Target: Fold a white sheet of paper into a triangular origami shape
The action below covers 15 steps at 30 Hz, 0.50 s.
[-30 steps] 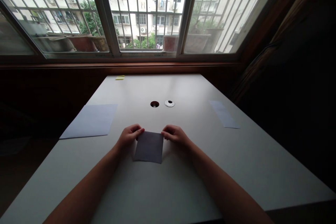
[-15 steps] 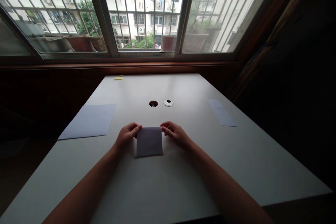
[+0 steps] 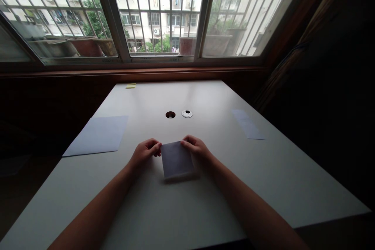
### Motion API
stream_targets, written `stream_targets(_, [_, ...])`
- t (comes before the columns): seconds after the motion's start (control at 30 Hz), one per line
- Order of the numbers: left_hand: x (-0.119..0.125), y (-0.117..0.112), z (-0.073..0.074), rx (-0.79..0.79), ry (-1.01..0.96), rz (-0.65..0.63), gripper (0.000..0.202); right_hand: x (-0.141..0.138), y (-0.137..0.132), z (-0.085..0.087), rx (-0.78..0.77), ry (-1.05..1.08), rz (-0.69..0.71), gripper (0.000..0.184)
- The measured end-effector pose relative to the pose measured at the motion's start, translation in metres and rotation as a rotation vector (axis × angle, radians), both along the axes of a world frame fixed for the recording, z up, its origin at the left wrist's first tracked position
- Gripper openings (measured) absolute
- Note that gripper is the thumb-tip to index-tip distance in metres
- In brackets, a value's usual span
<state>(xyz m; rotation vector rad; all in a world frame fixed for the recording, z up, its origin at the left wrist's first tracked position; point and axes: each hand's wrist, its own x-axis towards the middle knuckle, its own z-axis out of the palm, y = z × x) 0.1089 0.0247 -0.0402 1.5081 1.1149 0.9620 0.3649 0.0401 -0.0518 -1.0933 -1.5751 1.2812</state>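
Observation:
A small grey sheet of paper (image 3: 176, 160) is held just above the white table (image 3: 181, 203), its near edge lifted and casting a shadow. My left hand (image 3: 144, 152) pinches its far left corner with curled fingers. My right hand (image 3: 197, 149) pinches the far right corner, and the sheet tilts toward that side and partly covers the hand.
A larger pale sheet (image 3: 97, 134) lies at the table's left edge. A narrow paper strip (image 3: 247, 124) lies to the right. A round cable hole (image 3: 170, 115) and its white cap (image 3: 187, 113) sit mid-table. A yellow note (image 3: 130, 85) is at the far edge, below the barred window.
The sheet, flat-looking and dark a second ago, has been raised and turned slightly to the right. Both hands stayed at its far corners and moved a little closer together.

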Motion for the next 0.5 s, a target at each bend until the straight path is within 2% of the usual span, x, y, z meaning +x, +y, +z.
stream_targets(0.27, [0.0019,0.0006,-0.0014,-0.01,-0.092,0.088,0.03,0.0,-0.0011,0.002,-0.072,0.102,-0.005,0.028])
stream_targets(0.5, [0.0004,0.0029,-0.0022,0.023,0.044,-0.054,0.032,0.0006,-0.0007,0.0018,-0.065,0.067,0.019,0.027])
